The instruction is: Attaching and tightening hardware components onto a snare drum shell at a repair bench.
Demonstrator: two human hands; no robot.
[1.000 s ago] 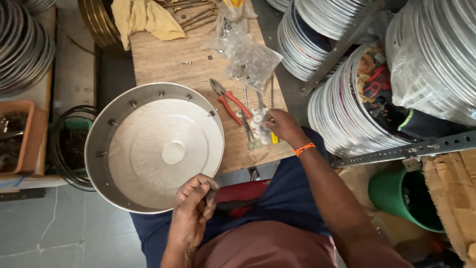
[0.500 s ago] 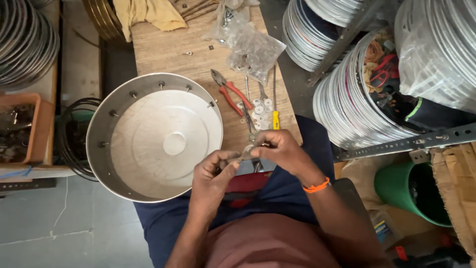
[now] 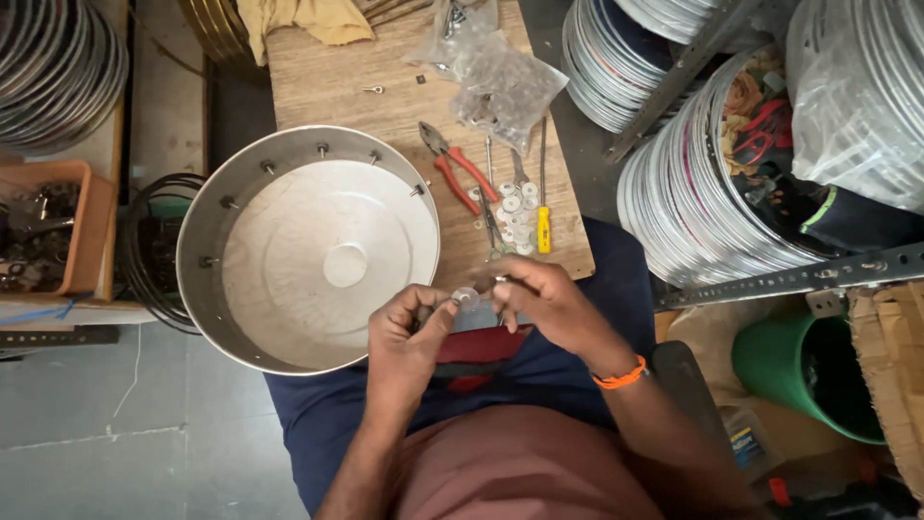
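Grey tiled floor (image 3: pixel 87 433), wooden bench (image 3: pixel 327 87)

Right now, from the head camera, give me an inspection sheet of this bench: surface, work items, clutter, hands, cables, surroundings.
Surface: wooden board, worn, partly covered.
Work items: small washer pinched between both hands; round metal pan with screws through its wall, overhanging the board's near edge.
Clutter: red-handled pliers, yellow-handled screwdriver, loose washers, plastic bags of hardware, yellow cloth.
Hands: left hand and right hand meet at the washer; orange band on the right wrist.
Cables: black coil left of the pan.
Surroundings: stacked metal rims, orange parts tray, green bucket.
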